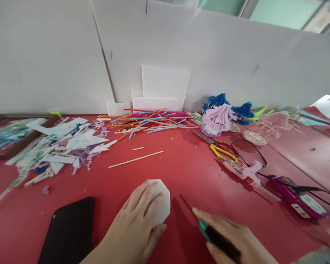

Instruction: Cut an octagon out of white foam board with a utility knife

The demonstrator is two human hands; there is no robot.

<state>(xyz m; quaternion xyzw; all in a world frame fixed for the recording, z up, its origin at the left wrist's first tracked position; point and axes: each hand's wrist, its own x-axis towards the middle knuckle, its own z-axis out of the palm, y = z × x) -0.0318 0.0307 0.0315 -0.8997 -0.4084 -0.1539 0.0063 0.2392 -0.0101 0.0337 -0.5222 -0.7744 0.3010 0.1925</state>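
As we looked down over the red table, we listed the following. Item, one angular white piece, near the front and centre, partly covered by our left hand, whose fingers lay across it with the thumb at its near edge, holding it. Item, one thin-bladed tool, green and black at the handle, closed in our right hand, its dark blade slanting towards the white piece but apart from it. Item, a long stick and a short stick, loose beyond the left hand. Item, a black phone, flat to the left. Item, scissors, a pink glue gun and a purple socket block, to the right. Hazards, in our judgement: the blade could have nicked the left thumb, had it swung in carelessly with that thumb so near the edge; the piece could have skidded, had the fingers pressed unevenly; and the glue gun, if hot, could have burned a straying right forearm.
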